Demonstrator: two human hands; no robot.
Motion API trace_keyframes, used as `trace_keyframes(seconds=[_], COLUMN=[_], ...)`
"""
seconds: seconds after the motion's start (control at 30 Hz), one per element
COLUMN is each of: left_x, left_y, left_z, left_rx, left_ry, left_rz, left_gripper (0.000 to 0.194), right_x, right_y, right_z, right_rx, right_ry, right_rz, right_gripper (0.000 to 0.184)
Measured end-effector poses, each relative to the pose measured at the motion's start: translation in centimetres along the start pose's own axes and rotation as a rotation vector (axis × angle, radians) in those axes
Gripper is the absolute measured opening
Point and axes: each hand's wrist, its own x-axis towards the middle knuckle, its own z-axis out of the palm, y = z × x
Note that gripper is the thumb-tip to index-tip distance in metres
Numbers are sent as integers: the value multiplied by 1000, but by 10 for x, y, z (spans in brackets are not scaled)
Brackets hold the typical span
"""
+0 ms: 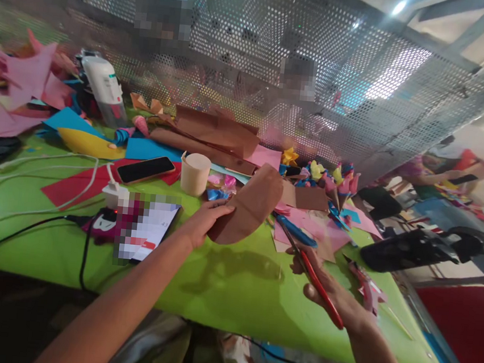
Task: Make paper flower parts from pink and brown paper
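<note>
My left hand point(210, 219) is closed on the lower left edge of a brown paper piece point(250, 208) with rounded ends, held above the green tabletop. My right hand point(328, 287) grips red-handled scissors point(317, 286), seen nearly edge-on, their dark blades pointing up and left toward the paper. The blades and the brown piece are apart. Behind my left hand stands a cream-coloured roll point(195, 174), with small shiny pink and blue wrapped bits point(224, 188) beside it. Pink paper sheets point(317, 228) lie beyond my right hand.
A phone with a lit screen point(151, 230), a dark phone point(146, 170) and a charger point(114, 195) with cables sit at left. A pink glue gun point(368, 291) and black bottle point(415, 249) are at right. Brown paper point(216, 133) and perforated metal sheeting point(237, 50) stand behind.
</note>
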Motion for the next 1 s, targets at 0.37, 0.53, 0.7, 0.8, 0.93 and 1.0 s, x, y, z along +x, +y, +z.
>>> trace_keyframes(seconds=[0.37,0.53,0.7,0.8,0.93,1.0], left_x=[0,-1,-1,-1,-3,-4], left_y=[-1,-1,-3,-4,-5,-5], left_z=[-2,-2,-2,-2,0,1], left_rx=[18,75,137,156,141,136], left_ry=[34,6,-49,-107,-153,-161], left_rz=[111,117,108,105,93,84], left_gripper=[27,25,23,24,25,24], right_x=[9,13,24,27,29,29], right_y=[-16,-16,-15,-12,-7,-5], right_z=[0,4,11,14,17,18], right_rx=[130,93,107,109,133,158], right_ry=[-72,-93,-121,-125,-132,-142], right_rz=[73,111,94,77,67,58], right_gripper=[63,63,62,60,61,64])
